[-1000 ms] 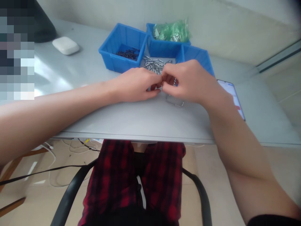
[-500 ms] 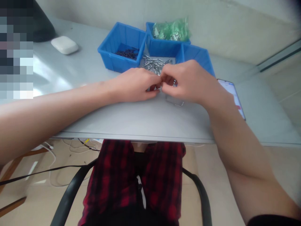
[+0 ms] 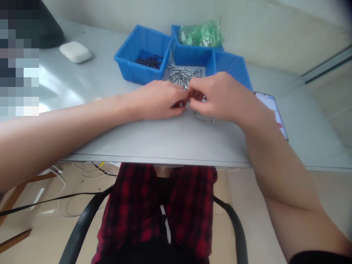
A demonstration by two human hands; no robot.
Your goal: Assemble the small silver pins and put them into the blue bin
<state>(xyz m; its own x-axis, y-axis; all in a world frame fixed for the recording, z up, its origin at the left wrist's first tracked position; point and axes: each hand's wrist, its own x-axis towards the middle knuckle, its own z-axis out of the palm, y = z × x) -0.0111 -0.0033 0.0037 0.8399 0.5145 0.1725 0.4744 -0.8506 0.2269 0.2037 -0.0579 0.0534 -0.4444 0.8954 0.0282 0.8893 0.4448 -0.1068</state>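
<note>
While both forearms reach in over the grey surface (image 3: 165,143), the left hand (image 3: 170,98) and the right hand (image 3: 211,94) meet at their fingertips, which serve here as the centre of a dial with twelve towards the wall. The left hand is curled, thumb set below the fingers; the right hand is curled too, thumb and forefinger bent towards the left hand's tips. Whether either hand pinches a small piece between them I cannot tell, as the fingers hide it.

The heap of silver metal pieces (image 3: 180,75) lies near twelve o'clock, just beyond the fingertips. A clear container (image 3: 205,119) shows partly at about five, beneath the right hand, and a few silver bits (image 3: 204,99) glint behind that hand's fingers.

At ten to eleven stands a blue bin with dark screws (image 3: 150,62) inside. Near twelve, a green bag (image 3: 202,35) fills the back bin; another blue bin (image 3: 232,66) sits near two. A phone (image 3: 271,110) lies around three, and a white case (image 3: 75,52) near ten.
</note>
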